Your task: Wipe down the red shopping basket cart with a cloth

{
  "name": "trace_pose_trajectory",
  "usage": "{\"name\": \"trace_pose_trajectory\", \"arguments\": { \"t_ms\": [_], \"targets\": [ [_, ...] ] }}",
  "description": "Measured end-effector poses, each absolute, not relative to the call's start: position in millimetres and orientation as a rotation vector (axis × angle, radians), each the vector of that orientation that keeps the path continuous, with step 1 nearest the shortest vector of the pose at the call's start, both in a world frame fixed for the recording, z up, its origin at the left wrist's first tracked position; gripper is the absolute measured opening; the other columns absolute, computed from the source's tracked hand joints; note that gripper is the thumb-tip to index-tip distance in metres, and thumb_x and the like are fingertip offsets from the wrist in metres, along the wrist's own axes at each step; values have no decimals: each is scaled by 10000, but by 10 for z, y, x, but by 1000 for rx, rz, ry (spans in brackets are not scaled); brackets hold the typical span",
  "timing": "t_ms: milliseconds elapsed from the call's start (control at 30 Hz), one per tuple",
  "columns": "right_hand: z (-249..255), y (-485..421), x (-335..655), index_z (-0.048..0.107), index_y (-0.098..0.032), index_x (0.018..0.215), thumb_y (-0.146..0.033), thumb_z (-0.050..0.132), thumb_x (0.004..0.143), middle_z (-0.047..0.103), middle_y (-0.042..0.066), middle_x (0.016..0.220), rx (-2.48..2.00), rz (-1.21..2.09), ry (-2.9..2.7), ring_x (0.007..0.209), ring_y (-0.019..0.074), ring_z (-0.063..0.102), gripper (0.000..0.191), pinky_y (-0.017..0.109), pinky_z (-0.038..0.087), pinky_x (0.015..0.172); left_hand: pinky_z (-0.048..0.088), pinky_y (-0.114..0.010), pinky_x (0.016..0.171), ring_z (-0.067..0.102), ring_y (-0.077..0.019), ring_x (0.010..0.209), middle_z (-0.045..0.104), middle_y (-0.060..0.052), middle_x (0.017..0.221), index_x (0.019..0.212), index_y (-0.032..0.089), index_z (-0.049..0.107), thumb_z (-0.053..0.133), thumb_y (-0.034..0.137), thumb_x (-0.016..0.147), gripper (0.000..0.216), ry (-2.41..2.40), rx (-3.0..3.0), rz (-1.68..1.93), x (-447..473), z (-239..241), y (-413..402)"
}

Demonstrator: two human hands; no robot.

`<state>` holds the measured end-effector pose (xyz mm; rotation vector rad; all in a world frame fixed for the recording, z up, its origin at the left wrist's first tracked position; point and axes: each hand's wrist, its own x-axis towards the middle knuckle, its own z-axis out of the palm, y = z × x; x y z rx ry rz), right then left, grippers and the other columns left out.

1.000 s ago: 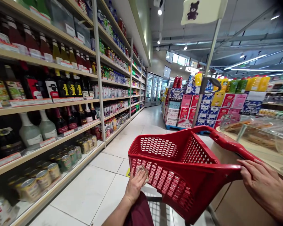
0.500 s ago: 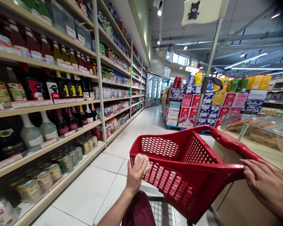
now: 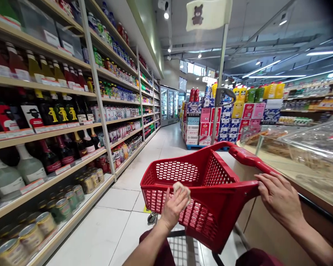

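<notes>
A red plastic shopping cart (image 3: pixel 224 210) with perforated basket walls stands in front of me. My left hand (image 3: pixel 173 207) presses a crumpled cream cloth (image 3: pixel 182 192) against the upper rim and outer side wall of the basket. Fingers lie over the cloth and partly cover it. At the near end of the handlebar (image 3: pixel 255 159), my right hand (image 3: pixel 279 195) grips the red plastic with its fingers over the top; its thumb side is partly hidden. The basket holds nothing that I can see.
Shelves of bottles and cans (image 3: pixel 63 208) line the left side. On the right is a counter (image 3: pixel 302 177) with packaged food, close to the cart. Stacked drink cartons (image 3: pixel 205 125) stand ahead, behind a pole with a bear flag (image 3: pixel 208 14). White floor tiles (image 3: pixel 119 218) run along the aisle.
My left hand has slid the cloth along the basket's rim, away from the front corner toward the handle end. My right hand stays on the handle. The view has shifted right.
</notes>
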<state>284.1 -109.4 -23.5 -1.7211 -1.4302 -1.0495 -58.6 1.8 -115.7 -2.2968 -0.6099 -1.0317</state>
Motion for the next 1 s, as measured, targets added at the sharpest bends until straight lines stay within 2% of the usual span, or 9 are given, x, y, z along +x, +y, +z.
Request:
{"name": "trace_pose_trajectory", "arguments": {
  "t_ms": [100, 300, 467, 633, 833, 1000],
  "targets": [
    [-220, -1093, 2825, 579, -210, 1001, -355, 306, 837, 605, 61, 1035, -1720, -1006, -1434, 1088, 245, 457, 349, 394, 355, 862, -48, -415, 1092, 490, -106, 1123, 607, 16, 1135, 1086, 255, 551, 375, 234, 895, 261, -446, -2349, -1019, -480, -1201, -73],
    [-188, -1089, 2822, 580, -198, 1015, -321, 316, 840, 605, 63, 1046, -1715, -985, -1391, 1092, 235, 449, 339, 392, 338, 876, -78, -499, 1067, 367, -161, 1232, 535, 0, 1227, 1117, 261, 532, 414, 218, 877, 270, -426, -2339, -1084, -42, -845, -94],
    [-154, -1095, 2829, 587, -199, 1026, -293, 346, 841, 619, 52, 1056, -1717, -957, -1438, 1092, 226, 460, 318, 387, 350, 873, -69, -424, 1094, 369, -94, 1223, 547, 65, 1211, 1040, 278, 565, 385, 222, 893, 240, -214, -2374, -928, 71, -884, -145],
    [-103, -1105, 2834, 581, -198, 1056, -261, 354, 834, 619, 55, 1076, -1705, -909, -1406, 1075, 215, 485, 324, 388, 367, 867, -114, -506, 1055, 296, -158, 1271, 487, 12, 1277, 1134, 264, 516, 391, 212, 884, 284, -241, -2416, -1042, 494, -662, -257],
    [-28, -1143, 2870, 592, -207, 1036, -283, 323, 852, 624, 52, 1081, -1637, -763, -1442, 1061, 200, 514, 335, 389, 399, 862, -77, -431, 1092, 343, -109, 1242, 502, 52, 1258, 1068, 262, 557, 364, 233, 897, 259, 10, -2443, -933, 758, -649, -389],
    [50, -1191, 2906, 586, -203, 1050, -312, 291, 861, 637, 56, 1055, -1530, -577, -1383, 1038, 197, 538, 367, 392, 412, 881, -149, -497, 1050, 290, -160, 1275, 441, 17, 1315, 1160, 257, 495, 356, 212, 894, 304, -91, -2399, -1104, 1078, -362, -462]
  ]
}}
